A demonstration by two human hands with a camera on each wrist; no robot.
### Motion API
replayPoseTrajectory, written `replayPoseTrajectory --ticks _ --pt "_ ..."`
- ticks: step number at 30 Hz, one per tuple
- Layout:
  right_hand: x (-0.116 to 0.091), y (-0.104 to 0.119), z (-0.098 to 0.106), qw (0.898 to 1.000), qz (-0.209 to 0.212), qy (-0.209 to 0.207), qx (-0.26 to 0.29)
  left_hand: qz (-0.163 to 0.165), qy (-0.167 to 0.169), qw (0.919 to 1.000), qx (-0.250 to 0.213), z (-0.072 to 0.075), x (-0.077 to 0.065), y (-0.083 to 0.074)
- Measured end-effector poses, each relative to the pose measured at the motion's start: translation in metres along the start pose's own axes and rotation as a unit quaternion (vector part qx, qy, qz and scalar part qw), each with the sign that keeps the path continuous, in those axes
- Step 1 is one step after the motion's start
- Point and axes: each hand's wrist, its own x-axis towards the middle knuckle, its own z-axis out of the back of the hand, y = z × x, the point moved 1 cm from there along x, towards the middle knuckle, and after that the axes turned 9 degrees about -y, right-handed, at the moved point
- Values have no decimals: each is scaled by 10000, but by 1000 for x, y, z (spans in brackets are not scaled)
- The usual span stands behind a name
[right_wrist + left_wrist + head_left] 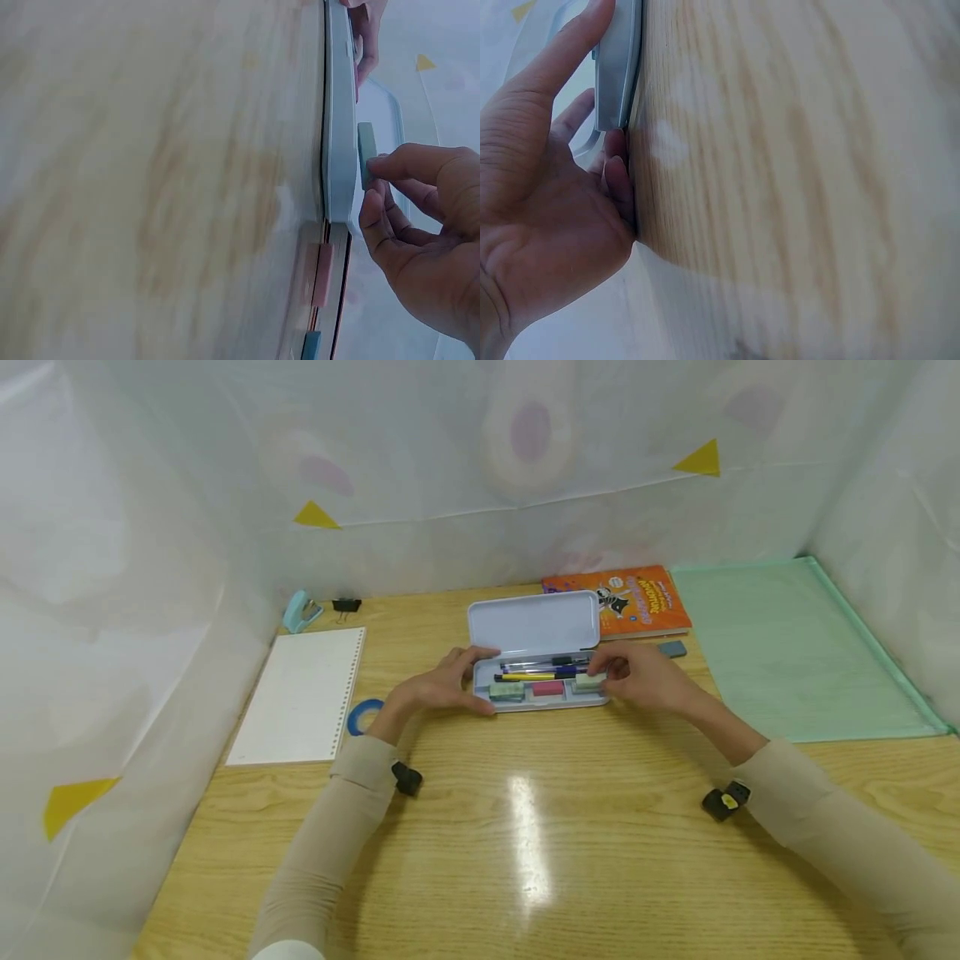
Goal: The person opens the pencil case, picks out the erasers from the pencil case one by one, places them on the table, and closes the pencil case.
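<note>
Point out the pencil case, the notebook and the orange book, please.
Pencil case (534,625): head view, inside of its open lid.
Notebook (300,697): head view, middle of its white top face.
Orange book (647,602): head view, on its cover.

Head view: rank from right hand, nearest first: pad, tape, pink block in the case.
1. Pink block: inside the case, left of the right hand.
2. Tape: well left, outside the case.
3. Pad: farthest left, past the tape.
</note>
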Motion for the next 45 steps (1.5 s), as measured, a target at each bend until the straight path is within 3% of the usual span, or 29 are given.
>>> replayPoseTrajectory --ticks 7,18,33,39,45 --pt "-9 -13 21 9996 -197 -218 -59 22 19 10000 2 -1 2 3" --pt "-18 -30 44 9969 -278 -321 -657 2 4 10000 6 0 1 2" --pt "-14 -28 42 9967 -351 -285 -678 -101 11 9999 64 1 2 1" --pt "-10 -15 37 9986 59 -353 -376 -110 -2 9999 106 1 2 1" --pt "-5 -2 20 9987 417 -106 -266 -100 -8 9998 147 0 1 3"
